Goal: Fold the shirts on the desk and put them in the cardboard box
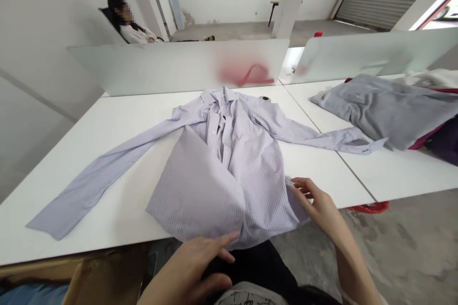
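A pale lilac striped shirt [229,162] lies front up on the white table [118,128], collar at the far side, both sleeves spread out to left and right. Its front panels are unbuttoned and partly folded over. My left hand [193,267] rests at the shirt's bottom hem near the table's front edge, fingers stretched out and touching the cloth. My right hand [317,202] is at the hem's right corner, its fingers curled against the fabric there.
A grey garment [386,105] lies on the adjoining table to the right, over red and dark cloth. Frosted dividers [171,64] stand along the far edge. A person sits in a chair [132,26] at the back left. A cardboard box [103,276] is under the table.
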`<state>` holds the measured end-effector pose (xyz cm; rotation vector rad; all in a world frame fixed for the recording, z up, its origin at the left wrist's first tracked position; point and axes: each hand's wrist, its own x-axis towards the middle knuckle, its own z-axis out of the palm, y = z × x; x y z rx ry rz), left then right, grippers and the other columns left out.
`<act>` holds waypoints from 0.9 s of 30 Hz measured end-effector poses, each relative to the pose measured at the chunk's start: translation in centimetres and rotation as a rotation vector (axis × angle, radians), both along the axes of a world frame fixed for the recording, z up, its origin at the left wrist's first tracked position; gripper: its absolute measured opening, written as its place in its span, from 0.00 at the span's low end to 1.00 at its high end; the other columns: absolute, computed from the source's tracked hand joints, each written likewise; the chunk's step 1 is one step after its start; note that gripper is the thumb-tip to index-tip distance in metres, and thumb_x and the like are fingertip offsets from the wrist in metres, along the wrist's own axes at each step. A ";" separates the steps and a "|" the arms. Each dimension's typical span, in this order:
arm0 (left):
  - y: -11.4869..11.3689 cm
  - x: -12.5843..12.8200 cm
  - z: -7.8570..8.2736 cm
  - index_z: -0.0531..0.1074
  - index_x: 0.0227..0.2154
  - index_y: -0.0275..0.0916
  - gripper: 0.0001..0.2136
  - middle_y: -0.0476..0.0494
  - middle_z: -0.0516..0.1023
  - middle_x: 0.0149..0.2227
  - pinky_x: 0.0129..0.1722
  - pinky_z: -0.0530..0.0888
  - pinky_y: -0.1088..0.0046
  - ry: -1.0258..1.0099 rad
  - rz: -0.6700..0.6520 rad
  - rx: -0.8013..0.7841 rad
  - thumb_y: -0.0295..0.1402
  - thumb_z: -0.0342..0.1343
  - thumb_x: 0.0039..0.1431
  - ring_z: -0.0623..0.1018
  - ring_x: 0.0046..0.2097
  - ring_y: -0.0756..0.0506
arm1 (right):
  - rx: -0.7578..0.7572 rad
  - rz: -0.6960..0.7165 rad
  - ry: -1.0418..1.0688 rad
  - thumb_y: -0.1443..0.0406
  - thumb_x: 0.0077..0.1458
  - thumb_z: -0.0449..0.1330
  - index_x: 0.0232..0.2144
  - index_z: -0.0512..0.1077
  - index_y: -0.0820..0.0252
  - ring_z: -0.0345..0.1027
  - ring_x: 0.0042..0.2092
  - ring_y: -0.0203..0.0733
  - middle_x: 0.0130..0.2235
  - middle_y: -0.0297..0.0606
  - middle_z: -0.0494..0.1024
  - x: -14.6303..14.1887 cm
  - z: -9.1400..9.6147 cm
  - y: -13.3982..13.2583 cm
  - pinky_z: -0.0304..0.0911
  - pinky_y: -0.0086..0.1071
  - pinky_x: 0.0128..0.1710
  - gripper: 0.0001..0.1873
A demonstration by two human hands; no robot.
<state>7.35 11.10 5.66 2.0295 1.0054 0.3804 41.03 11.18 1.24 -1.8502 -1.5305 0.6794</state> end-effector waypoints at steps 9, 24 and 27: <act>3.6 -3.6 -5.2 0.74 0.41 0.42 0.11 0.44 0.80 0.42 0.46 0.75 0.64 0.071 0.554 0.608 0.37 0.48 0.62 0.78 0.45 0.43 | 0.220 0.314 -0.146 0.64 0.60 0.50 0.39 0.70 0.60 0.70 0.40 0.41 0.40 0.41 0.76 -3.4 3.1 11.0 0.64 0.34 0.39 0.10; 6.6 -12.5 -10.5 0.57 0.60 0.40 0.25 0.29 0.63 0.61 0.49 0.73 0.46 0.468 0.933 0.629 0.40 0.49 0.61 0.69 0.58 0.33 | 0.033 0.289 -0.463 0.67 0.63 0.47 0.46 0.71 0.69 0.69 0.48 0.43 0.47 0.52 0.76 -14.7 1.4 41.2 0.58 0.28 0.45 0.17; 8.7 -13.3 -10.2 0.72 0.46 0.42 0.15 0.34 0.69 0.57 0.49 0.72 0.43 0.418 0.812 0.571 0.42 0.51 0.59 0.71 0.56 0.32 | -0.054 0.247 -0.492 0.61 0.60 0.54 0.45 0.72 0.72 0.69 0.48 0.48 0.47 0.56 0.75 -15.0 0.4 43.5 0.60 0.31 0.43 0.19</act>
